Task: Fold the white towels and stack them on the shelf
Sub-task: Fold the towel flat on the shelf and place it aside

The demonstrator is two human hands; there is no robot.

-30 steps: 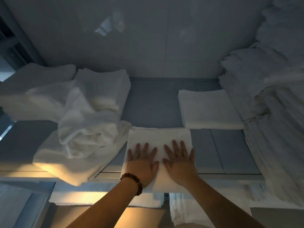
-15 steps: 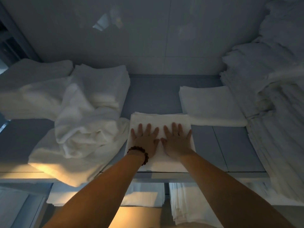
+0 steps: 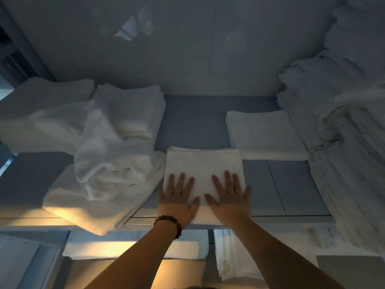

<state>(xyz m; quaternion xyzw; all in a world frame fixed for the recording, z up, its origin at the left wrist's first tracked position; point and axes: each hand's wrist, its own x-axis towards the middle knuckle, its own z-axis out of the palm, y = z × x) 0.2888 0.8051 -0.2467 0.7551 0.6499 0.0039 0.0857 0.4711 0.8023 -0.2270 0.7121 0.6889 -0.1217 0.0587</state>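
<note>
A folded white towel (image 3: 204, 163) lies flat on the grey shelf (image 3: 281, 184), near its front edge. My left hand (image 3: 177, 199), with a bead bracelet at the wrist, rests flat on the towel's near left part, fingers spread. My right hand (image 3: 229, 197) lies flat on its near right part, fingers spread too. Another folded white towel (image 3: 264, 134) sits further back to the right, apart from the first.
A heap of crumpled white towels (image 3: 100, 155) fills the shelf's left side, touching the folded towel's left edge. A tall stack of folded linen (image 3: 350, 142) stands at the right. More folded towels (image 3: 133, 249) lie on the lower shelf. A glossy wall (image 3: 187, 49) closes the back.
The towel slid further onto the shelf under both hands. Since then my hands have spread apart to its two near corners.
</note>
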